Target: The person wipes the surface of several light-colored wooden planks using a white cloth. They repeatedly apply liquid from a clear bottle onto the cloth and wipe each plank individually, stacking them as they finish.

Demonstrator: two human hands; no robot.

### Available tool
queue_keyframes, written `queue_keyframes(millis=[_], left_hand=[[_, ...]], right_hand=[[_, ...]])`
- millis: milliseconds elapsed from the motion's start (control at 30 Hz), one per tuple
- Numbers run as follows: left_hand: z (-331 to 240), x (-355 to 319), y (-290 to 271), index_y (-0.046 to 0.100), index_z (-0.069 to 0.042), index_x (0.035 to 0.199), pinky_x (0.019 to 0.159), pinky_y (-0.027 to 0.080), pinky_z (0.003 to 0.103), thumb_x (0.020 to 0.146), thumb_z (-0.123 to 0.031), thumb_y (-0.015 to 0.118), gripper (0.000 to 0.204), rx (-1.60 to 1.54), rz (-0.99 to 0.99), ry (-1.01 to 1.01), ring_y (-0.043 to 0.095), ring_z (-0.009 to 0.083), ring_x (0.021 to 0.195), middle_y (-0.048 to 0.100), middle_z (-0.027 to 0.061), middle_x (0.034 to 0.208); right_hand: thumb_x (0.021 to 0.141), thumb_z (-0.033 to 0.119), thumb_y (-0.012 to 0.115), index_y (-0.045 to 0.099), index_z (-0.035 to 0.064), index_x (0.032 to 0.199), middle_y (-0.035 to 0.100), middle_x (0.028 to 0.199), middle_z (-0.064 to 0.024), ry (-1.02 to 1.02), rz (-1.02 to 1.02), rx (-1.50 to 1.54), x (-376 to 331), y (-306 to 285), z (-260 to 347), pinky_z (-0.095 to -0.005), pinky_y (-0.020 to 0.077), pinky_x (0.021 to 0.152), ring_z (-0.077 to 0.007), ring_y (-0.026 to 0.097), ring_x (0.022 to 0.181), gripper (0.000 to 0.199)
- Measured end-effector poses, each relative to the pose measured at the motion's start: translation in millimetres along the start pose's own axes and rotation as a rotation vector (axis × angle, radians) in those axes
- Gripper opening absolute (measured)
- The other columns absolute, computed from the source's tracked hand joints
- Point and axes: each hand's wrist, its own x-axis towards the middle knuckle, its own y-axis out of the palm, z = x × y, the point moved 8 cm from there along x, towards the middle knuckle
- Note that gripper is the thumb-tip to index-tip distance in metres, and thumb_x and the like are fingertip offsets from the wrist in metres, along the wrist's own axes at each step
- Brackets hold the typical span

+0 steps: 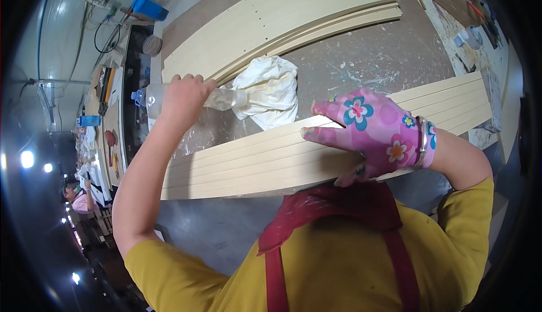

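My left hand [183, 100], bare, is wrapped round a clear plastic bottle [222, 99]. The bottle lies tilted on its side, its narrow end pointing right, against a crumpled white cloth [274, 92]. My right hand [370, 134] wears a pink glove with a flower pattern. Its fingers are spread over a row of long, pale wooden strips [243, 165] laid edge to edge along the near side of the table. Nothing shows between those gloved fingers. Whether the palm touches the wood is hidden under the glove.
A stack of wide pale boards [271, 21] lies across the far side of the paint-flecked table [361, 52]. At the far left are a blue container [149, 8] and a roll of tape [152, 45]. A small jar [470, 37] stands at the right. Another person [82, 199] is in the left distance.
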Motion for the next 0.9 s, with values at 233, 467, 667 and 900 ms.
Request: queue_keyframes(millis=[233,467,667,900], left_hand=[[2.5,9.5,0.7,0.06,-0.012,0.103,0.079,0.049,0.041,0.077,-0.01,0.072,0.029,-0.009,-0.056,-0.027,0.064,0.0266,0.093,0.065,0.0069,0.091],[2.3,10.1,14.9,0.061,-0.009,0.105,0.081,0.05,0.043,0.073,-0.023,0.079,0.04,-0.169,0.011,-0.039,0.065,0.0309,0.094,0.066,0.0108,0.095],[-4.6,8.8,24.5,0.059,-0.004,0.12,0.089,0.051,0.038,0.075,-0.029,0.08,0.056,-0.842,0.176,-0.091,0.066,0.0331,0.099,0.066,0.0177,0.112],[-55.4,88.9,-63.9,0.049,-0.003,0.129,0.101,0.043,0.034,0.082,-0.02,0.076,0.057,-1.62,-0.062,0.105,0.055,0.0171,0.117,0.06,0.0098,0.123]], right_hand=[[0.071,0.06,0.075,0.052,0.016,0.137,0.05,0.135,-0.0199,-0.044,-0.087,-0.032,-2.2,-0.5,-0.1,-0.0449,0.0462,0.091,-0.0353,0.058,0.11,0.082],[0.076,0.061,0.071,0.051,0.0145,0.139,0.05,0.137,-0.0214,-0.022,-0.063,0.012,-2.4,-0.3,-1.4,-0.0455,0.0433,0.099,-0.0366,0.055,0.12,0.081],[0.072,0.062,0.074,0.051,0.0183,0.139,0.049,0.137,-0.0197,-0.029,-0.158,-0.001,-9.0,6.7,-6.3,-0.0452,0.0455,0.095,-0.036,0.058,0.111,0.083],[0.07,0.061,0.074,0.05,0.0185,0.139,0.049,0.135,-0.0192,-0.05,-0.193,-0.012,-9.7,8.5,-6.6,-0.0434,0.048,0.088,-0.0331,0.059,0.105,0.085]])
